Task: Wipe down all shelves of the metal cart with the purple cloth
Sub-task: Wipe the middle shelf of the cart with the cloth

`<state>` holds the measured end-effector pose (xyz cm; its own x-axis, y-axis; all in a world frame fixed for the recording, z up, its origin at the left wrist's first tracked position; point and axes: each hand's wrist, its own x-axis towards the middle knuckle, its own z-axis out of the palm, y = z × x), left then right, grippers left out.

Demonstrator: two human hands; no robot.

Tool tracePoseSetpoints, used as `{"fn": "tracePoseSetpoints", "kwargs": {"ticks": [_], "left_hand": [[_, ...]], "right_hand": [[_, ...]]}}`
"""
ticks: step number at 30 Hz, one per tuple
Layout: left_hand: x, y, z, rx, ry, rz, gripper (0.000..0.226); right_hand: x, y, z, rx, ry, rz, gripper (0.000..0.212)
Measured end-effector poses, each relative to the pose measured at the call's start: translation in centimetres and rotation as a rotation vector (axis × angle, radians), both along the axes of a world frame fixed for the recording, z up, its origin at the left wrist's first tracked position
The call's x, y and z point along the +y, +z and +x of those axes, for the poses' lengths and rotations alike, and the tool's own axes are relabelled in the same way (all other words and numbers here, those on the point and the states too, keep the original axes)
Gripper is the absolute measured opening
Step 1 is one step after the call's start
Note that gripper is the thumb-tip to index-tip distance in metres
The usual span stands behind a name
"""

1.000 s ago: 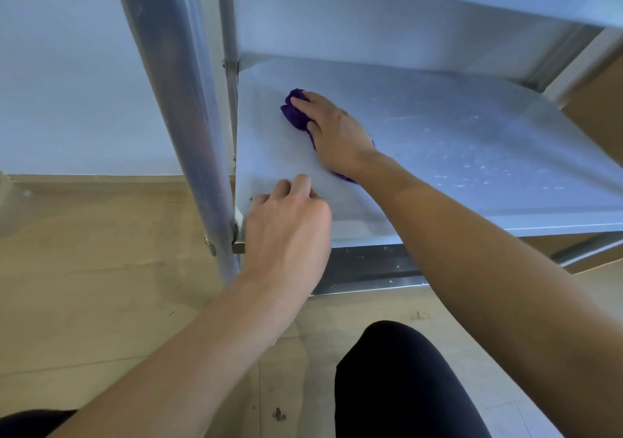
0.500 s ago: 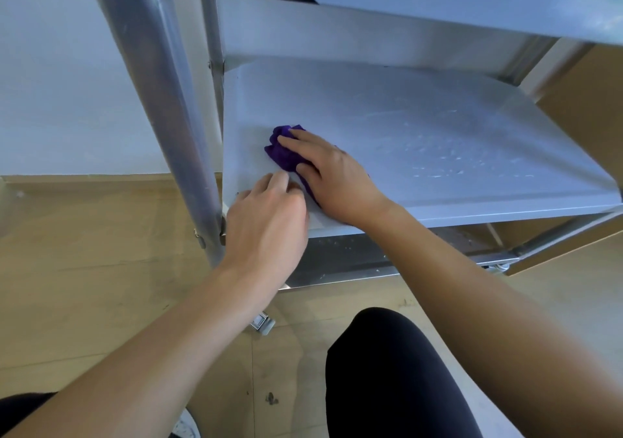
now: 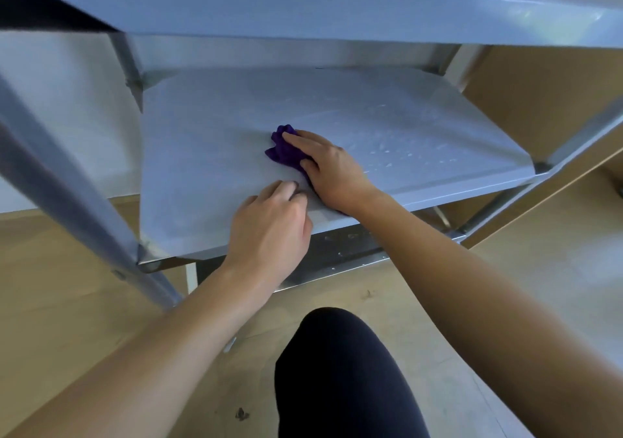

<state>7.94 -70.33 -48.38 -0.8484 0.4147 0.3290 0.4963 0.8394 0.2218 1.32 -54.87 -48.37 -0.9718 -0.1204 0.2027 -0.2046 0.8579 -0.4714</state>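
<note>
The metal cart's middle shelf [image 3: 209,154] fills the centre of the head view, with water droplets on its right half. A crumpled purple cloth [image 3: 285,150] lies on the shelf near its front middle. My right hand [image 3: 332,171] presses flat on the cloth, fingers spread over it. My left hand [image 3: 271,227] rests on the shelf's front edge just left of the right wrist, fingers curled against the metal. The upper shelf [image 3: 337,6] overhangs at the top, and a lower shelf [image 3: 340,252] shows in shadow beneath.
A thick cart post [image 3: 67,188] slants across the left side, close to my left forearm. A white wall stands behind the cart and brown cabinet panels [image 3: 546,100] on the right. My dark-clad knee [image 3: 340,370] is below, over the wooden floor [image 3: 60,302].
My right hand has slid the cloth from the shelf's left side toward its middle. My left hand has shifted right along the front edge with it, and the view has moved.
</note>
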Motion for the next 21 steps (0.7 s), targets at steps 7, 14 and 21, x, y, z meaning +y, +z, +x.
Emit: {"fn": "tracePoseSetpoints", "kwargs": {"ticks": [7,14,21], "left_hand": [[6.1,-0.2,-0.3,-0.006,-0.129,0.029,0.021],[11.5,-0.3,-3.4,-0.033,-0.402,0.011,0.031],[12.9,-1.0,-3.7,-0.073,-0.403,0.097,0.030]], "right_hand": [[8.7,-0.3,0.0,0.025,-0.159,0.052,0.049],[15.3,-0.2,0.0,0.018,-0.268,0.095,0.049],[22.5,-0.2,0.5,0.021,-0.373,0.153,0.050]]}}
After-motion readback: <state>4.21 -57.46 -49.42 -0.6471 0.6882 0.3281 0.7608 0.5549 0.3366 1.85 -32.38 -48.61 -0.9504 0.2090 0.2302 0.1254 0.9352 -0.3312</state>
